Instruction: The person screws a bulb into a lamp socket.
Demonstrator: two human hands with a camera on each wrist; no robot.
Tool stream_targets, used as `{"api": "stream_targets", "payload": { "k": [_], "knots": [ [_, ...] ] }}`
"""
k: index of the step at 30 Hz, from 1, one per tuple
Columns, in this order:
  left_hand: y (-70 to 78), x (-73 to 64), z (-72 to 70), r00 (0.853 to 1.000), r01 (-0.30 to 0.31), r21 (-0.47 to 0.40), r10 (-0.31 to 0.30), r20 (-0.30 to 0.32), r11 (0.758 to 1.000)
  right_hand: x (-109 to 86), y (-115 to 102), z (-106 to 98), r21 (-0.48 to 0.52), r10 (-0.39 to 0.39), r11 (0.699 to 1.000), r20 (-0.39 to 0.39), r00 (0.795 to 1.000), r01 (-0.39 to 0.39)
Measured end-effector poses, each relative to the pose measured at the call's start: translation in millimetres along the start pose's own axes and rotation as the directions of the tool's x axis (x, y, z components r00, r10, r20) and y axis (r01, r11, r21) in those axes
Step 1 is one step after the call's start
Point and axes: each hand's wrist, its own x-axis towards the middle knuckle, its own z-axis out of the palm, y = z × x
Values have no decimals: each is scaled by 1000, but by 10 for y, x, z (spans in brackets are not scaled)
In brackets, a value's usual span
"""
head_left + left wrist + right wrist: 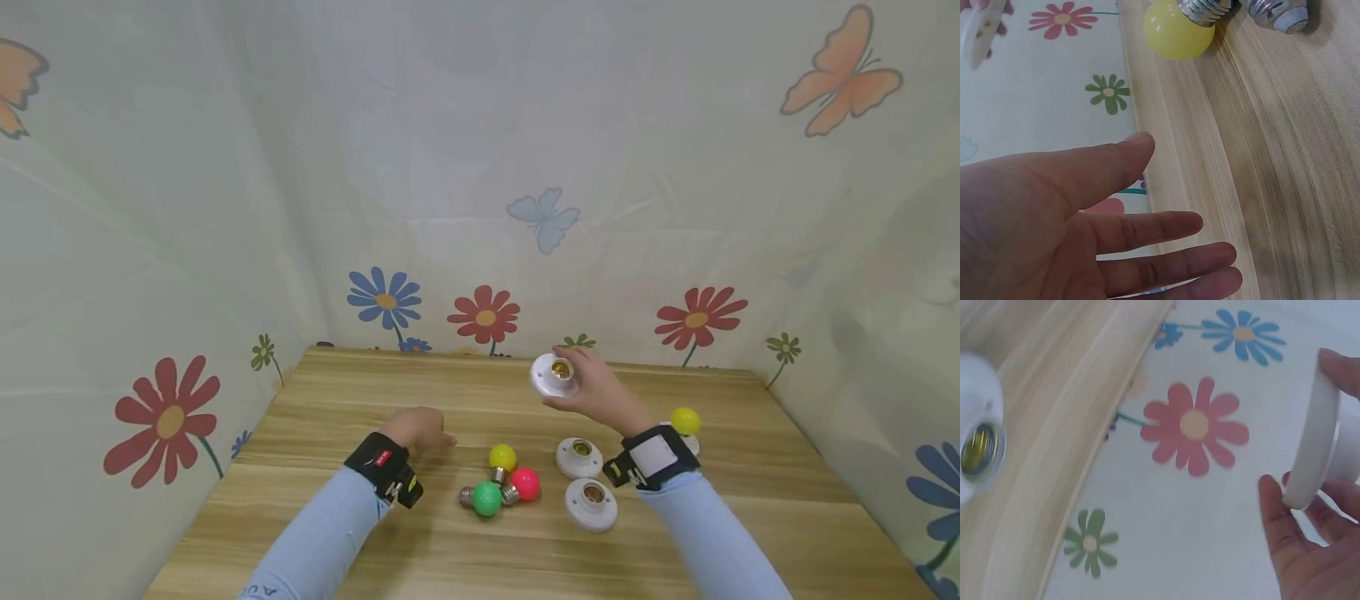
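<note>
Right hand (596, 392) gripping a white socket (546, 385)

I'm holding the socket by its rim, raised above the desk (247, 508). My left hand (416, 427) is hovering with fingers stretching out straight. Just right of it, a yellow bulb (502, 457), green bulb (487, 500) and red bulb (527, 482) are lying clustered. Two more sockets (567, 461) are sitting on the right hand's near side; a second yellow bulb (686, 419) is showing beyond its wrist.

Tabletop (360, 392): three bulbs (489, 499) clustered near middle, left hand (418, 427) to their left. Right of the cluster: two lampholders (592, 506), one behind the other. Right hand (597, 393) has a third lampholder (547, 379) above the tabletop. Farther right: a bulb (686, 420) on a fourth lampholder (692, 446). Sheet (465, 125) behind.
</note>
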Motion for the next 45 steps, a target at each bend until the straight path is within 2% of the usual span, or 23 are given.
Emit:
{"api": "stream_targets", "payload": {
  "k": [4, 7, 14, 17, 21, 24, 26, 29, 31, 33, 34, 37, 40, 42, 43, 44, 45],
  "knots": [
    [2, -12, -9, 1000, 7, -10, -7, 2, 1000, 83, -113, 222, 110, -49, 993, -27, 998, 51],
    [7, -37, -26, 1000, 9, -15, -9, 1, 1000, 103, -113, 396, 122, -38, 992, -6, 999, 38],
    [23, -86, -39, 1000, 9, -12, -9, 4, 1000, 83, -35, 697, 125, 86, 987, 122, 989, -101],
    [22, -101, -28, 1000, 2, 1, -2, 5, 1000, 65, -15, 761, 151, 109, 980, 145, 983, -131],
    [72, -130, -27, 999, -53, 23, 53, 1, 998, 57, 37, 810, 153, 103, 980, 152, 983, -127],
    [208, -234, -63, 990, -137, 36, 138, -38, 990, 56, 66, 814, 143, 91, 983, 153, 984, -113],
    [342, -343, -87, 974, -203, 64, 208, -87, 977, 56, 70, 803, 150, 87, 983, 153, 984, -110],
    [552, -529, -53, 943, -288, 85, 298, -151, 954, 56, 65, 787, 157, 82, 982, 152, 985, -106],
    [665, -618, 69, 917, -320, 145, 344, -203, 936, 56, 64, 778, 158, 78, 982, 149, 986, -102],
    [742, -680, 230, 892, -326, 228, 379, -246, 917, 55, 68, 777, 156, 64, 984, 143, 988, -87],
    [759, -697, 322, 871, -324, 301, 407, -276, 897, 54, 73, 779, 153, 58, 985, 140, 989, -80],
    [749, -713, 587, 799, -265, 497, 477, -367, 826, 55, 93, 782, 146, 39, 988, 129, 991, -58],
    [693, -700, 785, 726, -208, 593, 529, -440, 778, 55, 101, 785, 144, 28, 988, 123, 992, -46],
    [658, -691, 876, 696, -183, 624, 548, -463, 760, 52, 103, 786, 138, 26, 989, 123, 992, -43],
    [644, -689, 908, 687, -178, 632, 555, -470, 754, 50, 103, 788, 137, 27, 990, 124, 992, -44],
    [635, -688, 930, 680, -171, 640, 560, -473, 749, 46, 103, 790, 138, 28, 989, 125, 992, -46],
    [630, -689, 939, 685, -171, 641, 558, -469, 748, 43, 106, 790, 140, 31, 989, 125, 992, -48]
  ]
}}
